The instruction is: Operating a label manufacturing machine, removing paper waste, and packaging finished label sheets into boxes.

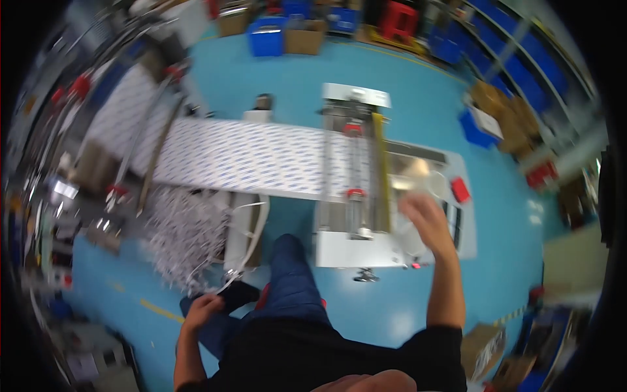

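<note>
My right hand (pixel 426 221) reaches over the grey table at the right end of the machine, smeared by motion, so its fingers do not show clearly. Round whitish things (pixel 436 185) and a pale blurred piece (pixel 418 168) lie about it. My left hand (pixel 204 311) is low at the left, by my leg. Close to it hangs the lower end of a white strip (pixel 257 228); I cannot tell if they touch. A wide white web with blue print (pixel 241 153) runs from the left into the machine (pixel 356 163) with rollers and red collars.
A heap of shredded white strips (pixel 186 238) lies left of my legs. On the grey table sits a red block (pixel 460 189). Blue bins (pixel 266 38) and a cardboard box (pixel 304 37) stand beyond; shelving (pixel 522 49) with blue bins lines the far right.
</note>
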Tool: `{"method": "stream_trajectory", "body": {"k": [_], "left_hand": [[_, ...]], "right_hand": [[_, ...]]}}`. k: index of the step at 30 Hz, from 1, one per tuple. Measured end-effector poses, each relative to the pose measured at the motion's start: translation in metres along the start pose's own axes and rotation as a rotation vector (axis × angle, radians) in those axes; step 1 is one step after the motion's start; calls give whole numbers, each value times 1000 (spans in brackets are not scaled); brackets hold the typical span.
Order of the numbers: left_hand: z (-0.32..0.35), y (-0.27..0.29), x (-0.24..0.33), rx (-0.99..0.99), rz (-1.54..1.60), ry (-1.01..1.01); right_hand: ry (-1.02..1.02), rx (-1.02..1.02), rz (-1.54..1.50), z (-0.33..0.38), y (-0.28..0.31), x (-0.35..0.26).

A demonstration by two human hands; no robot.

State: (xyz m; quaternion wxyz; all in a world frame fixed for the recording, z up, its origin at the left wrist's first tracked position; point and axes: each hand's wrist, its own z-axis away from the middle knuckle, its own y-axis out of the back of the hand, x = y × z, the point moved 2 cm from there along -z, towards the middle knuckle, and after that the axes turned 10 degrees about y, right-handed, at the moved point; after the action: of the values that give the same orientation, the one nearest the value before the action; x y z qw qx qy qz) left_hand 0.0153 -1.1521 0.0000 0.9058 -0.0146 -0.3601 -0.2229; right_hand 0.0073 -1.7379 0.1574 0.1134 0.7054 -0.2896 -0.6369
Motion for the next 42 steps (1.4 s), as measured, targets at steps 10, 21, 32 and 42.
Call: {"method": "stream_trajectory", "body": {"k": [10, 21, 32, 42], "left_hand": [[35, 121, -26, 713, -169, -136], [161, 446, 35, 1978, -737, -256], [166, 538, -7, 1977, -873, -138], [-2, 226, 14, 1017, -225, -362]], "right_hand": [[-23, -949, 242, 271, -297, 268], [5, -870, -384, 140, -546, 203], [-593, -438, -93, 186, -373, 234], [232, -1279, -65, 53, -267, -65]]}}
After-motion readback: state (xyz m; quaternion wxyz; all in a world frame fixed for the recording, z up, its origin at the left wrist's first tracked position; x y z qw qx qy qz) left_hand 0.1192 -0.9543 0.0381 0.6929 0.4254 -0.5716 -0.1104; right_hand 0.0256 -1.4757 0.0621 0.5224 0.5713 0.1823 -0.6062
